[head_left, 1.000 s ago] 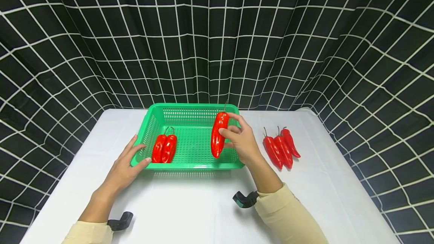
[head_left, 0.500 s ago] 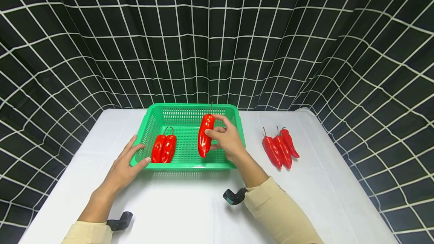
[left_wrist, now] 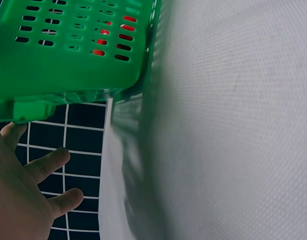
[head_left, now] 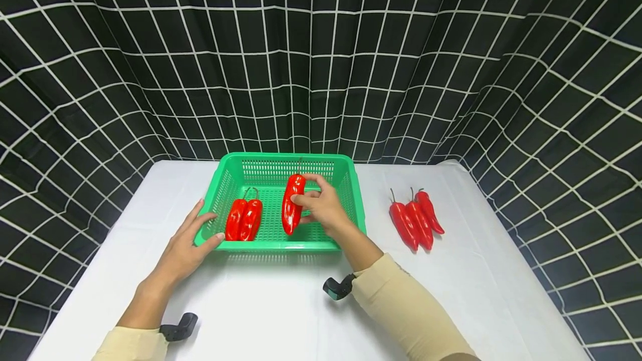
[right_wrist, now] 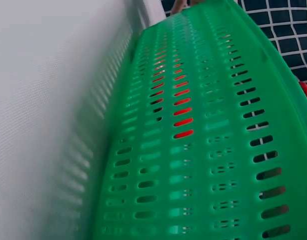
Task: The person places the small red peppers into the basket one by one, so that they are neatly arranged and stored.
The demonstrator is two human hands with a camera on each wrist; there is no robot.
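Right hand's grip (head_left: 321, 209) pinches a red pepper (head_left: 292, 204) upright above the green basket (head_left: 351, 183); left hand (head_left: 188, 244), fingers spread, touches the basket's near corner.

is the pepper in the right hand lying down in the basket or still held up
Held up. The right hand grips the pepper nearly upright inside the basket, stem up; whether its tip touches the floor, cannot tell.
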